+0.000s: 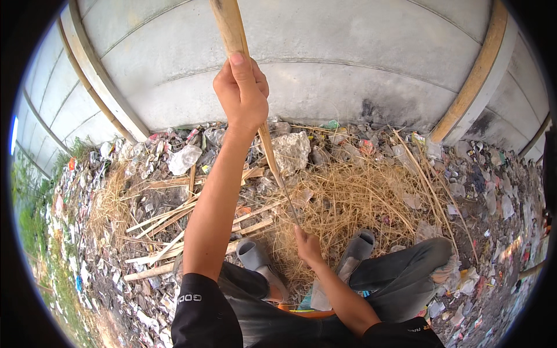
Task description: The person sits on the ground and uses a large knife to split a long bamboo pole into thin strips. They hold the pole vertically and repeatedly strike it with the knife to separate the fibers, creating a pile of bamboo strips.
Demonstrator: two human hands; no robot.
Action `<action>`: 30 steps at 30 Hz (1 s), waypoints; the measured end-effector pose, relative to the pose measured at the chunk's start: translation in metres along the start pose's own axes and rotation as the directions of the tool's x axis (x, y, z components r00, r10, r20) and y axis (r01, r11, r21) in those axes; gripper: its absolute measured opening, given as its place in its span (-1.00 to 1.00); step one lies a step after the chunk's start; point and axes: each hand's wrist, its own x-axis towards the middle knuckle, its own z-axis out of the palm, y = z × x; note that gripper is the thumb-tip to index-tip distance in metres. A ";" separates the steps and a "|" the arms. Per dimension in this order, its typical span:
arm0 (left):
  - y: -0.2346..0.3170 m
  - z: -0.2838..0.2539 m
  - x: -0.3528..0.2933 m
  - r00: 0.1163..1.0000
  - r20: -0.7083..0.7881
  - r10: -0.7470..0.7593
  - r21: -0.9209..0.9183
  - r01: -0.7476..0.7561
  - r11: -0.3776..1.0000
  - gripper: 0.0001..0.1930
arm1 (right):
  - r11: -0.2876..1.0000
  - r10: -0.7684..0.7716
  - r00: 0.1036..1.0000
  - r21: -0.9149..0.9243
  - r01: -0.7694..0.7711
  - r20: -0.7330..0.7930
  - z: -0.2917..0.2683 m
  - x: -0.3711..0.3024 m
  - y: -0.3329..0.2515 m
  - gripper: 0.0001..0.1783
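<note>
My left hand [243,95] is raised in front of the wall, closed round a long pale bamboo strip [268,152] with the thumb along it. The strip runs past the top of the view and slants down toward my right hand. Low between my knees, my right hand [308,248] is closed on a knife, its handle mostly hidden in the fist. The thin dark blade [291,206] shows nearly edge-on and meets the strip's lower end. Whether it cuts into the bamboo, I cannot tell. Dry, curly shavings [354,203] lie beneath, around my grey shoes [253,255].
A grey panel wall [348,87] rises close ahead, with a bamboo pole [473,75] upright at the right. Several split strips [168,217] lie to the left. Litter covers the ground, with a pale rough chunk [292,152] and a clear plastic bag [184,159] near the wall.
</note>
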 end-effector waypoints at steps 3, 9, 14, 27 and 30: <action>0.024 -0.001 -0.010 0.999 -0.030 0.011 0.018 -0.010 1.000 -0.36 | 0.950 0.115 0.979 0.271 -0.157 0.166 -0.010 -0.016 -0.013 -0.29; 0.089 0.010 0.031 0.981 0.039 0.188 -0.028 -0.187 0.982 -0.33 | 0.746 0.139 0.934 0.585 -0.317 0.329 -0.040 -0.004 -0.103 -0.32; 0.073 0.016 0.032 0.960 0.076 0.269 -0.043 -0.267 0.963 -0.33 | 0.755 0.097 0.967 0.616 -0.226 0.235 -0.035 0.030 -0.133 -0.31; 0.069 0.006 0.046 0.980 0.025 0.198 -0.026 -0.197 0.980 -0.31 | 0.789 0.098 0.974 0.580 -0.202 0.205 -0.040 0.010 -0.136 -0.31; 0.068 0.008 0.046 0.975 0.030 0.221 0.007 -0.222 0.975 -0.30 | 0.799 0.128 0.968 0.556 -0.228 0.214 -0.039 0.003 -0.143 -0.31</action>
